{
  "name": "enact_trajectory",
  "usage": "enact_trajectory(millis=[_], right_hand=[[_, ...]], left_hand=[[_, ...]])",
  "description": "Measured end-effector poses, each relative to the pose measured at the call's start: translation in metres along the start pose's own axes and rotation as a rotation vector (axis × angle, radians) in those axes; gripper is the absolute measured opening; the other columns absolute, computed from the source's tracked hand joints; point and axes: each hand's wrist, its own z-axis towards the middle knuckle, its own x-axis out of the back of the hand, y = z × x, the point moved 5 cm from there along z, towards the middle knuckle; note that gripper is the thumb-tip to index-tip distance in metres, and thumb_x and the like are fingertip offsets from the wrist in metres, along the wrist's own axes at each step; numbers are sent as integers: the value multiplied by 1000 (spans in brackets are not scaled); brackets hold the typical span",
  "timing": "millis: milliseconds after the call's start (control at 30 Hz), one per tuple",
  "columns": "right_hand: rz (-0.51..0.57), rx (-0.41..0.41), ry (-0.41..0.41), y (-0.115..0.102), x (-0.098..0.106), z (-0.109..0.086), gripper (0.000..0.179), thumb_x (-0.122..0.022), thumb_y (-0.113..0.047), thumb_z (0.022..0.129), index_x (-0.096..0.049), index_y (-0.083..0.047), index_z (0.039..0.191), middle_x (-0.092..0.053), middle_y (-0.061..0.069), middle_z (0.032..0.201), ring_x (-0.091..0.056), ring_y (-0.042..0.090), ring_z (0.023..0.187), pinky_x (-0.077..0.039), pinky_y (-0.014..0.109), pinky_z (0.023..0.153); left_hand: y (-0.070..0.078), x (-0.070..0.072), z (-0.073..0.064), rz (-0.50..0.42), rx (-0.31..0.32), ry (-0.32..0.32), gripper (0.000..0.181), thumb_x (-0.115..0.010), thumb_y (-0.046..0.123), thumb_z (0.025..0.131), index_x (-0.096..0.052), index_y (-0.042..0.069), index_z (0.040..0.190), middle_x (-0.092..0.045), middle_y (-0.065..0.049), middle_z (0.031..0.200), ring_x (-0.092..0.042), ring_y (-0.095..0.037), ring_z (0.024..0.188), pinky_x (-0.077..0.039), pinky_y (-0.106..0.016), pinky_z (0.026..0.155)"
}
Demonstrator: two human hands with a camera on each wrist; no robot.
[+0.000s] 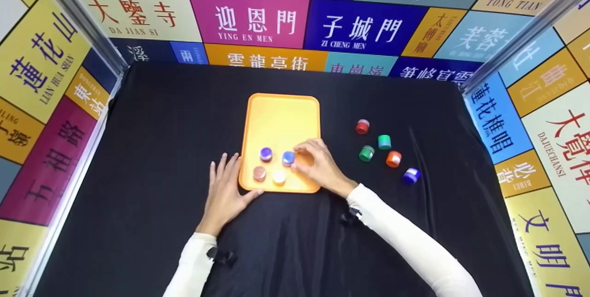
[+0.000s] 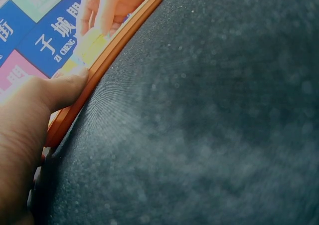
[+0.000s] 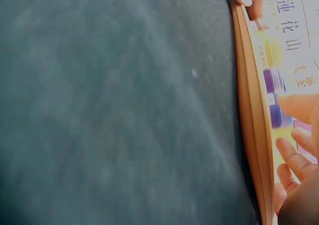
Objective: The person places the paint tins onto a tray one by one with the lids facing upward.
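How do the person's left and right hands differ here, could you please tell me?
The left hand is at the near left corner of the orange tray; the right hand extends over the tray from the right. The left hand's fingers are stretched out, while the right hand's are bent. The left thumb touches the tray's rim, whereas the right fingertips are at the blue jar. Both are bare and emerge from white sleeves.

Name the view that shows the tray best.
The head view: it shows the tray from above, with all four corners in frame. The left wrist view shows mainly a slanting edge; the right wrist view, mainly a near-vertical edge.
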Motion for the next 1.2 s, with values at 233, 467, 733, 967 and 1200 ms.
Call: enact_trajectory(millis=[233, 467, 733, 967, 1200], right_hand=[[-49, -16, 30, 8, 22, -10, 42, -92, -16, 91, -76, -2, 127, -74, 9, 126, -55, 30, 123, -48, 44, 107], [-69, -35, 51, 19, 42, -21, 41, -91, -16, 93, -76, -1, 128, -73, 10, 126, -54, 32, 126, -45, 47, 111], [-84, -35, 123, 31, 71, -31, 39, -92, -15, 91, -77, 0, 124, -74, 11, 122, -55, 33, 124, -43, 41, 110], [-118, -17, 191, 37, 92, -42, 38, -93, -13, 89, -77, 1, 121, -76, 12, 119, -59, 36, 122, -44, 38, 109], [-133, -70, 232, 46, 111, -54, 38, -93, -10, 89, -78, 1, 122, -75, 14, 121, -57, 37, 125, -42, 40, 111]], left_hand=[[-1, 1, 0, 4, 3, -1, 110, -85, 66, 86, -46, -1, 164, -43, -19, 172, -23, -44, 167, -2, -62, 137], [-2, 1, -1, 8, 14, -4, 111, -84, 67, 86, -46, -1, 165, -43, -18, 173, -23, -43, 167, -2, -61, 137], [-3, 0, -2, 5, 7, 3, 111, -84, 67, 86, -46, -2, 164, -44, -20, 172, -23, -44, 167, -3, -63, 137], [-2, -1, -2, 0, -20, 18, 109, -85, 65, 86, -48, -4, 162, -45, -21, 171, -26, -46, 165, -5, -64, 136], [-1, -1, -1, -4, -24, 16, 109, -84, 66, 87, -47, -4, 163, -45, -21, 171, -26, -46, 165, -5, -64, 136]])
